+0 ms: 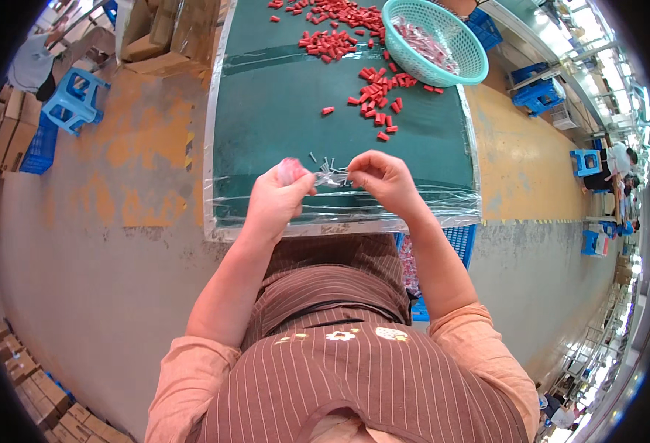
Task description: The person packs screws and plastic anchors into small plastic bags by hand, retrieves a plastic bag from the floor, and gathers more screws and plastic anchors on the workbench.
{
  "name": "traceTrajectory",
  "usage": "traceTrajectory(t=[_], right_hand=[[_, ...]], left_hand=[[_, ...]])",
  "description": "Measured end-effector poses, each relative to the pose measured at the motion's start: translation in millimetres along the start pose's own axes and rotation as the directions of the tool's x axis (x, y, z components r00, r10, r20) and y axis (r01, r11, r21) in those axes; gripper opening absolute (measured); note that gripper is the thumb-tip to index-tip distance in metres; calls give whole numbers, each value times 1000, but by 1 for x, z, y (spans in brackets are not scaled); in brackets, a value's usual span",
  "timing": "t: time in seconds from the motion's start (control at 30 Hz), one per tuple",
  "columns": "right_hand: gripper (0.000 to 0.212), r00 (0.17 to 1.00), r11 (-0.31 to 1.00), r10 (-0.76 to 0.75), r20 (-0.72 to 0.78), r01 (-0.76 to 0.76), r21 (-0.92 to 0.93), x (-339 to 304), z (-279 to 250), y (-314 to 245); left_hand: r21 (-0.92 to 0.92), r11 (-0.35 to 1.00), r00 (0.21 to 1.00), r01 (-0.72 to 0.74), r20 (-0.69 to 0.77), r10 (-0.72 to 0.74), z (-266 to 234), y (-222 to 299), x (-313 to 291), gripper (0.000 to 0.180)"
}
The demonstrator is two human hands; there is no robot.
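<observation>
1. The apron [310, 369], brown and pinstriped, is nearest; a white flower print [341, 335] and a pale strawberry-like print [391, 334] sit on its chest.
2. The table [280, 125] is edged with metal trim [225, 234] close to the apron. Clear film [428, 212] lies wrinkled along this front edge.
3. Partly under the table, by the right forearm, is a blue crate [460, 240].
4. The left hand [274, 196] is closed around a small clear bag [291, 171] showing pink-red, held over the table's near part.
5. The right hand [385, 181] has thumb and forefinger drawn together in a pinch, at the same height; I cannot tell whether they have hold of film or a screw.
6. Screws [326, 164] lie loosely between the hands.
7. Beyond, a stretch of green tabletop separates the hands from the red pieces [376, 92], scattered toward the far end.
8. A turquoise basket [476, 63] of clear packets [424, 44] stands at the far right, reaching past the table's side edge.
9. Yellow floor [144, 162] runs along both sides; a blue stool [77, 96] and cartons [166, 44] stand left. I cannot tell whether the cartons bear writing.
</observation>
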State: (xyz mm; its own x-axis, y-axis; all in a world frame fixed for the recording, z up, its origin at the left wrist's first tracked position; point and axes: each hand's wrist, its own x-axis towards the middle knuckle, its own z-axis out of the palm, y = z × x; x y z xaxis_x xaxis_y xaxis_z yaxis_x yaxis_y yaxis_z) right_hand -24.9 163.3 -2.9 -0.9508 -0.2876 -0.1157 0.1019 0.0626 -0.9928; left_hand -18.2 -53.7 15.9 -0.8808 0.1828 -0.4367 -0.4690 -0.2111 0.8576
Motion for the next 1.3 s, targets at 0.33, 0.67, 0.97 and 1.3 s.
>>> traceTrajectory(t=[0.33, 0.67, 0.97, 1.3], right_hand=[[18, 935, 395, -339, -103, 42, -918, 46, -52, -2], [8, 940, 459, -292, -178, -26, -888, 23, -58, 12], [14, 943, 932, 328, 54, -332, 144, -13, 44, -49], [20, 911, 744, 407, 70, -375, 553, -23, 54, -22]], left_hand=[[216, 976, 998, -13, -56, 26, -14, -5, 1, 13], [226, 948, 968, -222, -67, 242, 1, -26, 2, 11], [374, 812, 824, -448, -180, 537, 6, -17, 3, 7], [463, 700, 780, -544, -27, 625, 12, -27, -4, 4]])
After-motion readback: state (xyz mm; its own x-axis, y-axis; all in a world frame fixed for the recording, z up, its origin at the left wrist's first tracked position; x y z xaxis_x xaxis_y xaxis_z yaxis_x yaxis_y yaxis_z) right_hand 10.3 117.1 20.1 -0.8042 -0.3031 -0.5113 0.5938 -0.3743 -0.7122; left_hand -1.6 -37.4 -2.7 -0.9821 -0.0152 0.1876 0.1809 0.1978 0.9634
